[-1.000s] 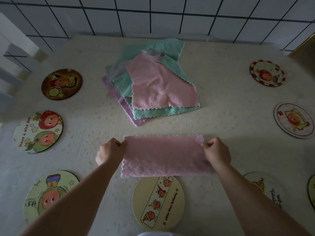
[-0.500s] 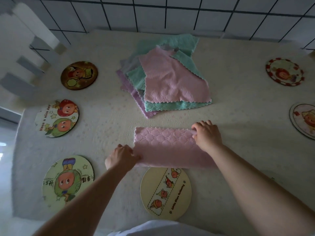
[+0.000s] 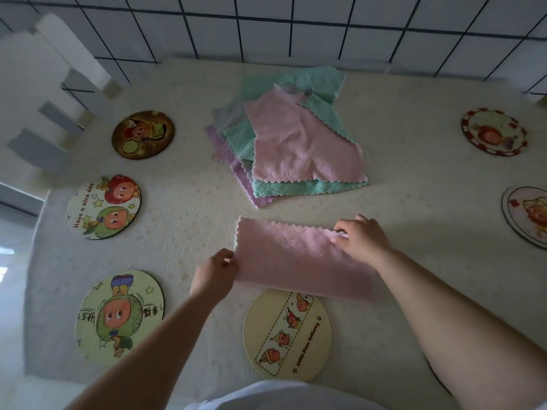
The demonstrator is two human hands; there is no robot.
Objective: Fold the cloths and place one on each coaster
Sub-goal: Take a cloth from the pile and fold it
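A pink cloth (image 3: 290, 258), folded into a long strip, lies flat on the table in front of me. My left hand (image 3: 216, 275) pinches its near left corner. My right hand (image 3: 359, 239) grips its far right edge with curled fingers. Just below the strip sits a cream round coaster (image 3: 285, 334) with a dashed band of cartoon figures; the cloth's near edge overlaps its top. A loose pile of unfolded pink, green and purple cloths (image 3: 291, 143) lies beyond, towards the wall.
Three cartoon coasters line the left side: a dark one (image 3: 143, 134), a white one (image 3: 103, 207), a green one (image 3: 120, 316). Two more sit at right: a red-rimmed coaster (image 3: 493, 132) and a pale coaster (image 3: 527, 218). A tiled wall (image 3: 266, 28) bounds the far edge.
My right hand has moved from the strip's right end up to its far right edge. My left hand slid down to the near left corner. The view shifted right.
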